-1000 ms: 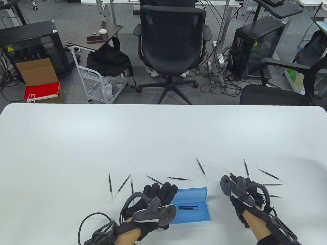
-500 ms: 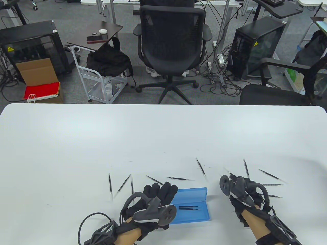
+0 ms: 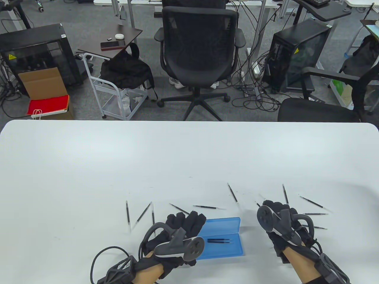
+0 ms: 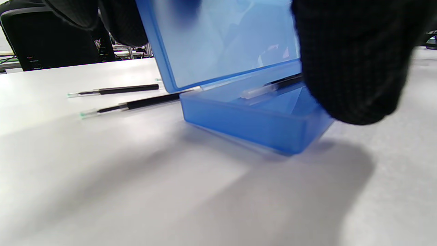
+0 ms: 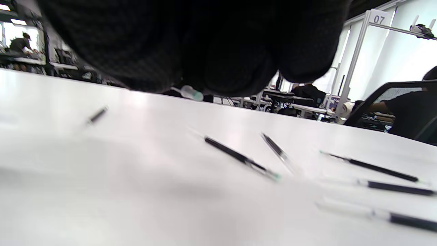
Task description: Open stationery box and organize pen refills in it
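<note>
The blue stationery box point(image 3: 234, 250) stands open near the front edge, with two pen refills point(image 3: 219, 240) lying in its base. My left hand point(image 3: 186, 222) holds the raised lid point(image 4: 222, 41), the thumb point(image 4: 351, 58) on one side and the other fingers point(image 4: 102, 20) behind it. To the right of the box, my right hand point(image 3: 279, 210) is down on the table, its fingers curled over a pen refill. Only that refill's pale tip point(image 5: 191, 93) pokes out under the glove. The rest of it is hidden.
Several loose refills lie around: a group left of the box point(image 3: 143, 212), one behind it point(image 3: 208, 207), one further back point(image 3: 233, 193), and others right of my right hand point(image 3: 311, 202) point(image 5: 239, 158). The white table point(image 3: 177, 159) stretches far beyond; office chairs stand behind it.
My right hand has shifted slightly forward and right, covering the refill beside it. The left hand and the box have not moved.
</note>
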`<state>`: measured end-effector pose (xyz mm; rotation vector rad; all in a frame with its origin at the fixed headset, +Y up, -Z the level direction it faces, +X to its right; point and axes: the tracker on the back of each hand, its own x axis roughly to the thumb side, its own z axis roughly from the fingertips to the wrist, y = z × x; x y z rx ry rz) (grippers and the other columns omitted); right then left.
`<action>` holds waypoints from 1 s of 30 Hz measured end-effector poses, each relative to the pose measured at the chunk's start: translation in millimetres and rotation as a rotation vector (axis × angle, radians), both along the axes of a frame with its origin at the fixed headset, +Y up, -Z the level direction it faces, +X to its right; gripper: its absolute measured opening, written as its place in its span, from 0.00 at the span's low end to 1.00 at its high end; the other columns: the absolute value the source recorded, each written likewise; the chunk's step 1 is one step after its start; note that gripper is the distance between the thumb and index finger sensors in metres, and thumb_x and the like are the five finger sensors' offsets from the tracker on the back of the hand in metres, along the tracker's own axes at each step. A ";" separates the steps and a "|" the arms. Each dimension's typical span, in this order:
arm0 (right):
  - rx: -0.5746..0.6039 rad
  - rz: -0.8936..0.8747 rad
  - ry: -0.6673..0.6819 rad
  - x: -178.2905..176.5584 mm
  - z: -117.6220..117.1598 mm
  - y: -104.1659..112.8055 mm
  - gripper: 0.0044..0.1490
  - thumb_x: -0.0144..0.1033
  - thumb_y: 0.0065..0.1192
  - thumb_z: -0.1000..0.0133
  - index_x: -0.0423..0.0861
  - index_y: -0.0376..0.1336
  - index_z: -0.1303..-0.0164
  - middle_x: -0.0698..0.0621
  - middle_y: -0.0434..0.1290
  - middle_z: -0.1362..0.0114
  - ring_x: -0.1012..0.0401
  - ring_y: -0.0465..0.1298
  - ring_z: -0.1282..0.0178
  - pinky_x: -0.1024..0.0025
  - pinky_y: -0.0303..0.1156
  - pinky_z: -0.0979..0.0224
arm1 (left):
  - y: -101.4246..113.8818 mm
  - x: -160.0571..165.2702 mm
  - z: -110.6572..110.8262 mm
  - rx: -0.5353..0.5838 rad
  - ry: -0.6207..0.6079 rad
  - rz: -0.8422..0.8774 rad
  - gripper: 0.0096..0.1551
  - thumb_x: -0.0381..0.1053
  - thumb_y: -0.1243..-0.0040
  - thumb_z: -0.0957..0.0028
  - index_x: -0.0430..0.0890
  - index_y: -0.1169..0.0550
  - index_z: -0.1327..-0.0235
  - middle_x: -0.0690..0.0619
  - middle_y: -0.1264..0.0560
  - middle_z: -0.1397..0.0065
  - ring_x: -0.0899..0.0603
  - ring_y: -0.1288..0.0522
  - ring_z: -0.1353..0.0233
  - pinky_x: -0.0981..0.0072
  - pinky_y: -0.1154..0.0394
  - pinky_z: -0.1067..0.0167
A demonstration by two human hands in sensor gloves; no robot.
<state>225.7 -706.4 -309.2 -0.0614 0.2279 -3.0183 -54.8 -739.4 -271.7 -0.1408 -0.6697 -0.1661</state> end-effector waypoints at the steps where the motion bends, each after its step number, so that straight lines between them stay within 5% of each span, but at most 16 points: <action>1: 0.031 -0.015 0.027 -2.8 6.9 6.7 0.34 0.40 0.78 0.50 0.44 0.69 0.32 0.47 0.84 0.42 0.53 0.85 0.50 0.46 0.79 0.35 | 0.0 0.0 -0.1 0.000 0.000 0.000 0.81 0.73 0.29 0.64 0.43 0.63 0.15 0.38 0.56 0.10 0.21 0.40 0.18 0.25 0.41 0.25; 8: 0.179 -0.037 0.232 -27.4 54.9 30.2 0.35 0.40 0.78 0.50 0.45 0.69 0.32 0.47 0.84 0.42 0.54 0.85 0.50 0.46 0.79 0.35 | 0.1 0.1 -0.1 0.000 0.001 -0.001 0.81 0.73 0.29 0.64 0.43 0.62 0.15 0.38 0.56 0.10 0.21 0.40 0.18 0.25 0.41 0.25; 16: 0.185 0.010 0.484 -64.7 96.4 13.0 0.35 0.40 0.78 0.50 0.46 0.69 0.32 0.49 0.84 0.42 0.54 0.85 0.49 0.47 0.79 0.34 | 0.1 0.1 -0.3 -0.002 0.002 -0.001 0.81 0.73 0.29 0.64 0.43 0.63 0.15 0.38 0.56 0.10 0.21 0.40 0.18 0.25 0.41 0.25; 30: 0.051 0.170 0.591 -110.1 83.6 -23.2 0.35 0.40 0.77 0.49 0.47 0.68 0.31 0.49 0.84 0.40 0.54 0.84 0.48 0.47 0.78 0.33 | 0.0 0.1 -0.3 -0.003 0.002 0.001 0.81 0.73 0.28 0.64 0.43 0.63 0.15 0.38 0.56 0.10 0.22 0.40 0.18 0.25 0.41 0.25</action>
